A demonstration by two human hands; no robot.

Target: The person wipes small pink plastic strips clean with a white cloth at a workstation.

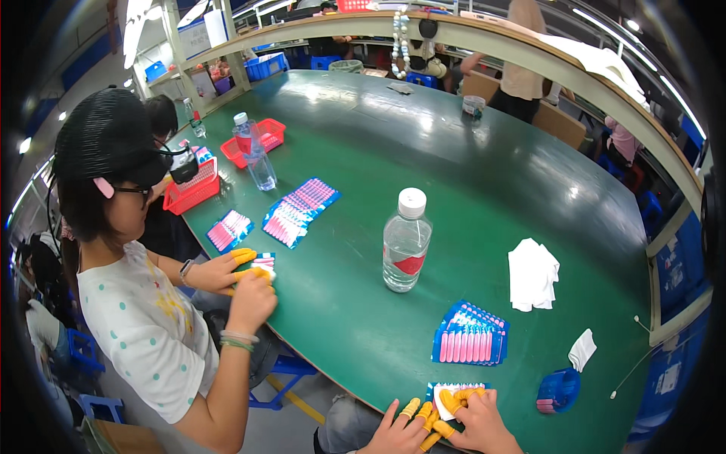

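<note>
Blue-edged card, white cloth atop

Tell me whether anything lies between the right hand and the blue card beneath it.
Yes: a white cloth lies under the right hand, covering part of the blue card. No other obstacle shows.

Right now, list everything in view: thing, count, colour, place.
Table: one, green, centre
Large bottle: one, clear, mid-table
Farther bottles: two, clear, far left
Baskets: two, red, far left
Fanned packs: several, pink/blue, near edge
Left packs: two groups, pink/blue, mid-left
White cloths: several, white, right
Curled item: one, mostly blue, lower right
Stools: several, blue, around table
Frame: one, pale, back
Nearest person: one, dotted white shirt, left
Other people: several, varied, background
Near pack: one visible, blue, bottom
Left hand: one, yellow finger covers, bottom
Right hand: one, yellow finger covers, bottom
</note>
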